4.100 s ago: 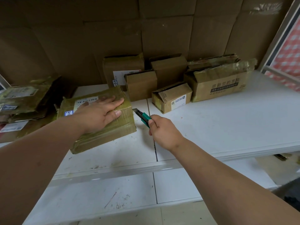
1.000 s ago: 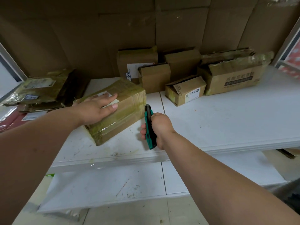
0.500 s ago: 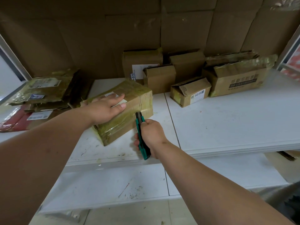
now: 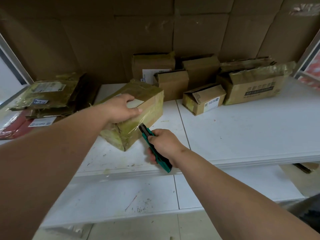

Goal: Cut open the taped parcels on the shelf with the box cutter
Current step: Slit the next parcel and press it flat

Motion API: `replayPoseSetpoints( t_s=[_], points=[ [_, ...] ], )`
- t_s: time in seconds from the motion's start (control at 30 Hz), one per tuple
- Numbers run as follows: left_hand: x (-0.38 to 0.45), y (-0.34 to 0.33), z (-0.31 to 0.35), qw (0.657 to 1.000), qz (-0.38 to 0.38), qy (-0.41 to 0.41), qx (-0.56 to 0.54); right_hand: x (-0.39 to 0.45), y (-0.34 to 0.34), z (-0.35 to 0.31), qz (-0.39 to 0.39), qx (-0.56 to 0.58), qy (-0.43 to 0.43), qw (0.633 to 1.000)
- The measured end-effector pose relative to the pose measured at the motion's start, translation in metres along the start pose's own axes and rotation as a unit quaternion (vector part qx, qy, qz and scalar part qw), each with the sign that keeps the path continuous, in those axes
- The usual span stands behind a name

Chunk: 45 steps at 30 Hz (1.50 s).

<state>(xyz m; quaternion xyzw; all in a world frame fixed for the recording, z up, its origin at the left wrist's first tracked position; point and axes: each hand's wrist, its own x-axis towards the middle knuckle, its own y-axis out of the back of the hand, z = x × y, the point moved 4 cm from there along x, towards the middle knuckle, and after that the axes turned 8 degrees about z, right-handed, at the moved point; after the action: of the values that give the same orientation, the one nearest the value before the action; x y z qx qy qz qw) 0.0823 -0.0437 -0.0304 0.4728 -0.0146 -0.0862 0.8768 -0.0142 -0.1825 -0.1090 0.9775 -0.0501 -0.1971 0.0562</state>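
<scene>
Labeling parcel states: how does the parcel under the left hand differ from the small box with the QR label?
The taped parcel is larger, wrapped in glossy tape and sealed; the small box is bare cardboard with a flap lifted. The left hand presses the parcel; nothing touches the small box. Both sit on the white shelf.

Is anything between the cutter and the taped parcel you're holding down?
Nothing visible. The cutter, gripped in the right hand, has its tip right at the parcel, at the near taped side. The left hand presses on the parcel's top, above the tip and off to its left, not between the two.
</scene>
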Motion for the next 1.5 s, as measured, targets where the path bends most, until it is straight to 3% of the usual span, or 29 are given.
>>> replayPoseSetpoints(
  t_s=[0.07, 0.13, 0.2, 0.37, 0.67, 1.13, 1.27, 1.37, 1.5],
  points=[
    [-0.007, 0.012, -0.009, 0.988, -0.121, 0.020, -0.098, 0.002, 0.003, -0.004, -0.005, -0.010, 0.001, 1.000],
    [-0.015, 0.025, -0.020, 0.969, -0.228, 0.017, -0.097, 0.003, 0.004, -0.008, -0.016, -0.009, 0.001, 1.000],
    [-0.018, 0.035, -0.029, 0.963, -0.260, 0.012, -0.063, 0.005, 0.004, -0.010, -0.026, 0.002, -0.002, 1.000],
    [-0.019, 0.034, -0.027, 0.975, -0.206, -0.061, 0.064, 0.006, 0.005, -0.005, -0.025, 0.031, -0.025, 0.999],
    [-0.010, 0.016, -0.021, 0.985, -0.068, -0.115, 0.110, 0.006, 0.017, -0.002, -0.046, 0.024, -0.035, 0.998],
    [-0.013, 0.003, 0.006, 0.969, -0.003, -0.102, 0.223, -0.008, 0.037, 0.008, -0.084, 0.027, -0.057, 0.994],
    [-0.013, -0.007, 0.020, 0.962, 0.011, -0.084, 0.259, -0.019, 0.041, 0.006, -0.115, -0.028, -0.046, 0.992],
    [-0.013, -0.003, 0.021, 0.964, -0.043, -0.071, 0.252, -0.018, 0.051, 0.001, -0.076, 0.056, -0.040, 0.995],
    [-0.017, 0.012, 0.003, 0.987, -0.085, -0.034, 0.131, -0.015, 0.073, 0.000, 0.038, 0.111, 0.016, 0.993]
  ],
)
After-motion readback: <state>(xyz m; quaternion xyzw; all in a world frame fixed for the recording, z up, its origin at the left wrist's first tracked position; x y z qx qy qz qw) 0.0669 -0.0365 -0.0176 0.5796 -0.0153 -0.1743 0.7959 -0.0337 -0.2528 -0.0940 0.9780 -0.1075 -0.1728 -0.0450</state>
